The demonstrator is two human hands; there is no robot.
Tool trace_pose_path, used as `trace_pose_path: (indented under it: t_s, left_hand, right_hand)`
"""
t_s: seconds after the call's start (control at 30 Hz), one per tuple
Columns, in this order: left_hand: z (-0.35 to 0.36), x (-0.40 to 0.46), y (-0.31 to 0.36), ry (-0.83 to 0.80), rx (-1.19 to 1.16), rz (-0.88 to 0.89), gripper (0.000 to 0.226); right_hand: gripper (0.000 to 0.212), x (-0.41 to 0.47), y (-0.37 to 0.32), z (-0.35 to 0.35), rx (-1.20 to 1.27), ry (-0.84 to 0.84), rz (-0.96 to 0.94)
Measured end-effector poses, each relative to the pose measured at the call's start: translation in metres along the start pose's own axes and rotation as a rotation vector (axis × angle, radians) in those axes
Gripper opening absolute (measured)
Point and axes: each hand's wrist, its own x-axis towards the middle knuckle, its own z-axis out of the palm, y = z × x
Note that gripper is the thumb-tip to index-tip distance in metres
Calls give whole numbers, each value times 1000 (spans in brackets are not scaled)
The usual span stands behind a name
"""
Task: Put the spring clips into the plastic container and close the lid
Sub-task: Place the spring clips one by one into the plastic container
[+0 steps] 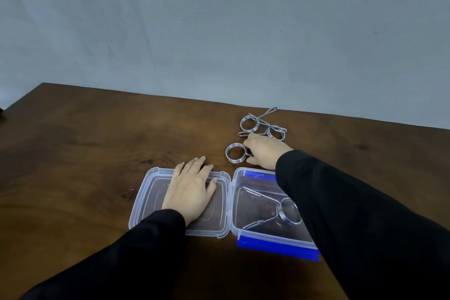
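Observation:
A clear plastic container (pixel 272 238) with blue latches sits open on the wooden table, and one metal spring clip (pixel 280 209) lies inside it. Its clear lid (pixel 146 202) is folded out flat to the left. My left hand (pixel 192 190) rests palm down on that lid, fingers spread. Just behind the container, my right hand (pixel 264 152) grips the handles of a second spring clip (pixel 236 153), whose coil sticks out to the left. Two more spring clips (pixel 261 125) lie tangled together farther back, touching my fingertips or nearly so.
The dark wooden table (pixel 97 143) ends at a far edge close behind the loose clips, against a grey wall. My black sleeves cover the near right part of the container.

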Motion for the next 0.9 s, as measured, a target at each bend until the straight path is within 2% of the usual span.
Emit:
trace_pose_path:
  t_s: [0.17, 0.27, 0.37, 0.47, 0.57, 0.7, 0.8, 0.9]
  left_hand:
    - [0, 0, 0, -1, -2, 4, 48]
    - [0, 0, 0, 7, -7, 12, 47]
    - [0, -1, 0, 12, -7, 14, 46]
    - [0, -1, 0, 8, 0, 13, 46]
    - [0, -1, -1, 10, 10, 14, 46]
    - [1, -1, -1, 18, 10, 15, 45]
    - [1, -1, -2, 15, 11, 18, 44]
    - [1, -1, -2, 15, 18, 19, 45]
  right_hand:
    - [23, -7, 0, 6, 57, 87, -14]
    - [27, -17, 3, -3, 264, 131, 31]
    - [25, -34, 3, -23, 515, 312, 54]
    - [22, -66, 0, -52, 625, 481, 32]
    - [27, -110, -5, -68, 571, 370, -28]
    - [30, -156, -17, -37, 342, 150, -106]
    - [24, -160, -22, -5, 274, 70, -54]
    - [31, -150, -20, 15, 212, 34, -9]
